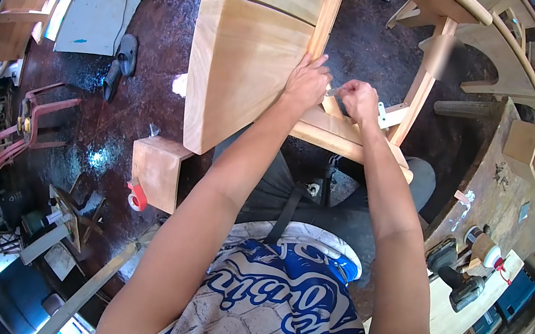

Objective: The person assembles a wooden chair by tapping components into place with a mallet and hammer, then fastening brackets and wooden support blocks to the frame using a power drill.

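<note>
A wooden frame (322, 134) of pale rails and posts stands before me, with broad tapered wooden panels (255, 73) on its left side. My left hand (308, 82) is closed on the frame near the panel's right edge, fingers around the upright rail (328, 14). Just right of it, my right hand (359, 102) is curled shut inside the frame. A small thin item shows at its fingertips, too small to name. Beside the right hand, a white metal bracket (383, 116) sits by the frame's inner corner.
On the workbench (480, 167) at right are a cordless drill (455, 273), a bottle (484, 247) and a small wooden box (526, 150). Red tape (136, 197) is by a wooden block (158, 166) at left. Slippers (122, 65) and a pink metal frame (27, 120) lie farther left.
</note>
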### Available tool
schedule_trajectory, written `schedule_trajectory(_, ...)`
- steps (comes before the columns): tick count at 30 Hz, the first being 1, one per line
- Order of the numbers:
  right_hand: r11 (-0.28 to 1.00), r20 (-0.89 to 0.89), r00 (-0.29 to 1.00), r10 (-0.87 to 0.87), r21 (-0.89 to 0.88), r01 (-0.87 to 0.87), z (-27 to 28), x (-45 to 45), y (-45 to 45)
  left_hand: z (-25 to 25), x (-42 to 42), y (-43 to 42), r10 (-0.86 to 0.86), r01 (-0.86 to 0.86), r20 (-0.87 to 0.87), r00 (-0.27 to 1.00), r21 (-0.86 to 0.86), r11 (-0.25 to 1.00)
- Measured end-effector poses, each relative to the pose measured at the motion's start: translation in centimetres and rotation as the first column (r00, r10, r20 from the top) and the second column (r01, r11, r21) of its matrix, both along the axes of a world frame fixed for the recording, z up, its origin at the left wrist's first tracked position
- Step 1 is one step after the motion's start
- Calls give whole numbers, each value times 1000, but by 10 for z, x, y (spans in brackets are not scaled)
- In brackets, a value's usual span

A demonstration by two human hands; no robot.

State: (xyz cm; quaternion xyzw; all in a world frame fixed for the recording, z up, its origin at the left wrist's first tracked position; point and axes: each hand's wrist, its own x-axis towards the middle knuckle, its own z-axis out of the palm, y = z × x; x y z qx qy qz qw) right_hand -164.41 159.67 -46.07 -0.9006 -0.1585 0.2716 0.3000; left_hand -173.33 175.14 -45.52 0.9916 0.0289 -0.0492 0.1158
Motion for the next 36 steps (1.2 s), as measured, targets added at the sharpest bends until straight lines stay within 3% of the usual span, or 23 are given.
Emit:
schedule_trajectory(11,1000,40,999,15,14,-15,-2,-3,-2,-5,4,-1,63,-63,-23,998,0,998)
schedule_trajectory(14,1000,-51,999,9,-11,-9,-5,-2,-11,-2,2,-1,68,-69,-40,997,-12,998)
schedule_trajectory(16,959,172,974,-147,268,97,-3,-6,-24,-1,3,-1,63,-63,-43,997,-1,998)
schedule_trajectory(17,911,81,973,-218,375,173,3,-9,-41,0,1,-3,58,-58,-37,998,-7,998)
schedule_trajectory(18,853,125,950,-288,485,195,33,-26,-57,2,0,-3,56,-58,-62,997,-19,998)
schedule_trajectory(19,853,136,927,-350,454,256,71,-45,-75,6,1,-2,57,-59,-83,995,-29,998)
schedule_trajectory(20,716,91,889,-449,631,298,67,-59,-107,4,2,-2,57,-61,-87,995,-46,997)
schedule_trajectory(21,713,188,834,-520,632,302,100,-84,-126,3,2,-2,57,-60,-74,996,-44,997)
schedule_trajectory(23,711,340,684,-646,595,375,108,-121,-202,7,2,-3,49,-55,-76,996,-76,996)
schedule_trajectory(26,452,303,338,-891,656,604,86,-170,-337,11,6,-2,42,-54,-167,985,-68,996)
schedule_trajectory(29,247,376,-20,-926,647,722,83,-204,-409,16,4,-3,39,-54,-207,978,-67,996)
schedule_trajectory(30,142,300,-106,-948,696,704,89,-206,-412,18,4,-4,44,-59,-198,979,-69,996)
schedule_trajectory(35,156,211,-25,-977,789,594,97,-185,-438,17,0,-6,-52,48,-45,998,-92,995)
schedule_trajectory(36,175,228,-13,-974,782,598,97,-178,-444,5,1,-6,-96,95,-10,995,-26,995)
